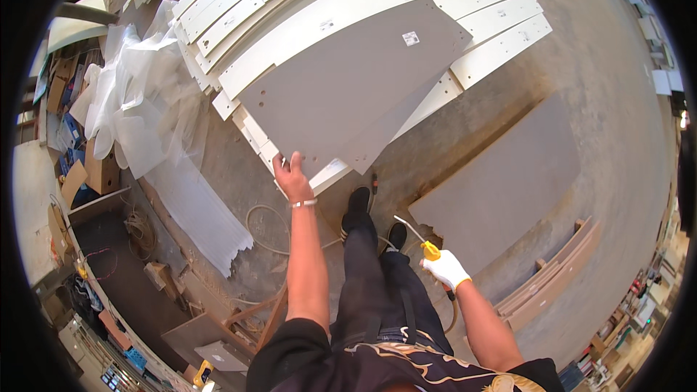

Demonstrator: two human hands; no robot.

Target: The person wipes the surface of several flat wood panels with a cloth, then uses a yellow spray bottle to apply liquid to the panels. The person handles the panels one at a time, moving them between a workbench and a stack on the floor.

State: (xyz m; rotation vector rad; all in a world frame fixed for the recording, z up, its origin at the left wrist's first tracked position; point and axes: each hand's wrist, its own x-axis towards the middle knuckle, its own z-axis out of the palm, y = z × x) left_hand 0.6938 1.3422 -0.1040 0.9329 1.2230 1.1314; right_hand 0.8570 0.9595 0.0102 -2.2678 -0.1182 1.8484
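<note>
The left hand (292,178) was bare, with a pale band at the wrist, and the arm reached straight forward from the lower edge, almost fully extended. Its fingers (279,165) were curled over the near edge of a large grey panel (348,87), gripping it at the lower corner. That panel lay tilted on top of a stack of cream-coloured boards (290,0), its near corner overhanging the stack's edge toward the person's feet, and a small white label sat near its far end.

The right hand (446,268) wore a white glove and was held low beside the right leg, elbow bent. Its fingers were closed around the yellow-bodied air blow gun (428,248), whose thin metal nozzle pointed up and to the left, toward the stack but well apart from it. A pale hose (263,229) looped across the concrete floor (595,65) below the left arm.

The person's black shoes (359,207) stood just beside the stack's near corner. To the right, a second grey panel (501,181) lay flat on the floor, near the right foot, with narrow wooden strips (552,268) beyond its lower edge. To the left, crumpled clear plastic sheeting (145,101) crowded the stack's side. Open floor stretched to the upper right.
</note>
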